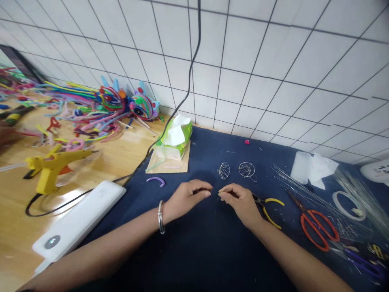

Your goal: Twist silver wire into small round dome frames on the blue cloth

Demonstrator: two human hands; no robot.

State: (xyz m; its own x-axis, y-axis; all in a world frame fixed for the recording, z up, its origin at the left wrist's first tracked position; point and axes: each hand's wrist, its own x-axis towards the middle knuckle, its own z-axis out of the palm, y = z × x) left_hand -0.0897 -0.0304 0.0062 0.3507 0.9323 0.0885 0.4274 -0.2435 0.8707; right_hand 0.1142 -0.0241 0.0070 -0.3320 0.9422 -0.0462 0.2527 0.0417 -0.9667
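My left hand (190, 198), with a silver bracelet at its wrist, hovers over the dark blue cloth; thumb and fingertips almost meet, and what lies between them is too small to make out. Facing it, my right hand (238, 200) pinches something tiny and dark at its fingertips, too small to name. A narrow gap separates the hands. Just beyond them lie two round wire pieces, one on the left (224, 170) and a wider ring (246, 170) with wires across it. Yellow-handled pliers (271, 211) rest beside my right hand, their jaws partly hidden by it.
Orange scissors (317, 229), loose wires (361, 198) and purple-handled scissors (364, 263) lie right. Left are a white power bank (80, 219), yellow glue gun (54, 168) and colourful pipe cleaners (88, 117). A tissue pack (179, 138) stands near the tiled wall; a person's blurred hand (6, 136) shows far left.
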